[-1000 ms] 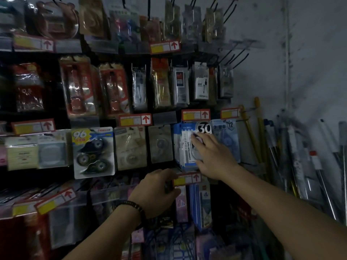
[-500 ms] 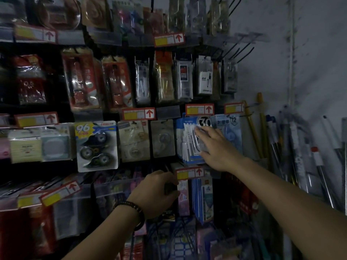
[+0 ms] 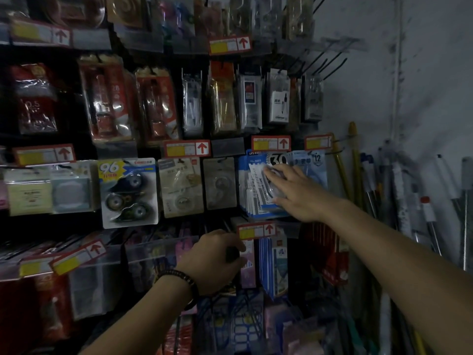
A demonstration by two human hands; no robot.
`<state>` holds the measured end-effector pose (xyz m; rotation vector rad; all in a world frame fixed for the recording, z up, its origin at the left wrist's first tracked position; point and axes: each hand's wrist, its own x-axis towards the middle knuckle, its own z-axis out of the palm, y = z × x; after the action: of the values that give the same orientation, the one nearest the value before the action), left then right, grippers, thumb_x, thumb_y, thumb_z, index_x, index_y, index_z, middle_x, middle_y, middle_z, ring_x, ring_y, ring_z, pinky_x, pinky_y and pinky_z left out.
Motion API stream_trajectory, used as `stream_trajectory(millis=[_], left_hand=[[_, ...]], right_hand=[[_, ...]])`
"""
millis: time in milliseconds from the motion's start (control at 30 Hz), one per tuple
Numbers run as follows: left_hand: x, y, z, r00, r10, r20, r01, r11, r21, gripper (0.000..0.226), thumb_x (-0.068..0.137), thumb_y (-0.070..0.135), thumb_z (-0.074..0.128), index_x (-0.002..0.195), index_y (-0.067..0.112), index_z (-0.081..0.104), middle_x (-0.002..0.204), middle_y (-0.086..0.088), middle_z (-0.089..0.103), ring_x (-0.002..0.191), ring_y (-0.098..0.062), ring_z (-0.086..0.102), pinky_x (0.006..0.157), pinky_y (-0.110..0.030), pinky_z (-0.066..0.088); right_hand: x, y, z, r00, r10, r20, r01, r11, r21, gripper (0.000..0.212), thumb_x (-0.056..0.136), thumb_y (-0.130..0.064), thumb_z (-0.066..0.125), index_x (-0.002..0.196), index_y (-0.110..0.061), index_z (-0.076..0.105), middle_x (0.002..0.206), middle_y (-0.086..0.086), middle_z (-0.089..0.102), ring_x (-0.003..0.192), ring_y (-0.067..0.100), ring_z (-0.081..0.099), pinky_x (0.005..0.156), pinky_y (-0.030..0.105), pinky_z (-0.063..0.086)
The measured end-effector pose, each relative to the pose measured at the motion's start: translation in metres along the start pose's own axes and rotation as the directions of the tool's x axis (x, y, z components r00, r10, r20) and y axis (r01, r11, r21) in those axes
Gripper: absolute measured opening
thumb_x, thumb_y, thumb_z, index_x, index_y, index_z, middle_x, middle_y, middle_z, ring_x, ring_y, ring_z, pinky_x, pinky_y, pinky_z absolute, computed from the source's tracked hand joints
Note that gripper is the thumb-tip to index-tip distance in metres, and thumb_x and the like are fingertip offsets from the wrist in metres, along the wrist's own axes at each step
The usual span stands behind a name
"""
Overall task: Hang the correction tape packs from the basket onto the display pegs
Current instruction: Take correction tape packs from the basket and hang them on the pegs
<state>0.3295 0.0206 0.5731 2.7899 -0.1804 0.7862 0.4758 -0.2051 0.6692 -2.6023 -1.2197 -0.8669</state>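
Right hand: a second ago its fingertips bunched at the top of the stack. Now the fingers lie straight and apart, flat on the front pack, thumb under the lower edge.
Left hand: unchanged, low and clamped round a dark handle, judged to be the basket's.
Correction tape packs: blue-and-white stack hanging in the middle row, slightly fanned, front pack under the right palm.
Meaning for task: hanging of this pack is judged done or nearly done. The flat hand reads as pressing the stack back and squaring it. Whether the hang-hole sits fully on the peg cannot be told, as the peg is hidden.
Display wall: dark board, crowded rows of hanging stationery.
Poles: yellow and grey rods leaning against the wall just right of the stack, close to the right forearm's path.
Basket: blue wire, below the left hand. Contents too dim to tell.
Neighbouring pack: marked 12, touching the stack's right side, and may snag.
Price tag: red and yellow, directly above the stack, covering the peg end.
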Motion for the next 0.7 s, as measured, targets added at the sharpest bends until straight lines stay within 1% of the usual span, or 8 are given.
stream_trajectory(millis=[200,300,367,467,600,700], left_hand=[[-0.003,-0.002,0.002,1.0,-0.007,0.018,0.007,1.0,0.004,0.03,0.096,0.052,0.066,0.123,0.037,0.068,0.12,0.014,0.058,0.107,-0.009,0.062,0.094,-0.032,0.057],[-0.003,-0.001,0.002,1.0,-0.007,0.023,0.007,1.0,0.001,0.03,0.097,0.05,0.066,0.124,0.035,0.069,0.122,0.013,0.058,0.109,-0.01,0.061,0.094,-0.03,0.056],[-0.003,0.0,0.003,0.999,-0.007,0.032,0.008,1.0,-0.001,0.03,0.097,0.051,0.065,0.123,0.036,0.068,0.121,0.012,0.058,0.109,-0.011,0.062,0.095,-0.032,0.056],[-0.005,0.0,0.002,0.999,-0.009,0.047,0.009,1.0,-0.001,0.03,0.096,0.053,0.064,0.122,0.038,0.068,0.119,0.013,0.058,0.108,-0.01,0.061,0.095,-0.034,0.057],[-0.007,-0.001,0.001,0.999,0.007,0.037,-0.007,1.0,0.004,0.028,0.098,0.048,0.065,0.122,0.035,0.069,0.118,0.014,0.057,0.107,-0.008,0.059,0.094,-0.026,0.053],[-0.008,-0.003,-0.001,1.0,0.009,0.023,-0.009,1.0,0.004,0.026,0.098,0.046,0.066,0.121,0.034,0.07,0.118,0.012,0.059,0.106,-0.009,0.06,0.093,-0.025,0.053]], right_hand=[[-0.002,0.007,-0.005,0.999,-0.006,0.052,0.005,1.0,0.006,0.082,0.108,-0.041,0.049,0.166,-0.035,-0.008,0.17,-0.007,0.007,0.154,0.024,0.01,0.123,0.055,0.027],[-0.005,0.006,-0.005,0.999,-0.002,0.054,0.001,1.0,0.02,0.081,0.108,-0.041,0.048,0.165,-0.038,-0.009,0.17,-0.006,0.007,0.155,0.024,0.009,0.124,0.057,0.022],[-0.006,0.005,-0.006,0.998,0.004,0.056,-0.006,0.999,0.033,0.081,0.109,-0.041,0.048,0.165,-0.039,-0.01,0.171,-0.006,0.006,0.155,0.024,0.008,0.124,0.058,0.022],[-0.005,0.003,-0.004,0.999,0.025,0.041,-0.026,0.999,0.028,0.081,0.109,-0.04,0.047,0.166,-0.037,-0.011,0.172,-0.005,0.004,0.156,0.025,0.007,0.124,0.057,0.023],[0.0,0.001,0.0,0.999,0.025,0.047,-0.026,1.0,0.012,0.08,0.11,-0.039,0.047,0.167,-0.034,-0.009,0.172,-0.003,0.005,0.155,0.027,0.011,0.121,0.051,0.026],[0.004,-0.004,0.007,0.999,0.031,0.044,-0.03,0.999,-0.033,0.082,0.109,-0.037,0.049,0.167,-0.029,-0.009,0.171,-0.001,0.004,0.153,0.029,0.013,0.12,0.051,0.031]])
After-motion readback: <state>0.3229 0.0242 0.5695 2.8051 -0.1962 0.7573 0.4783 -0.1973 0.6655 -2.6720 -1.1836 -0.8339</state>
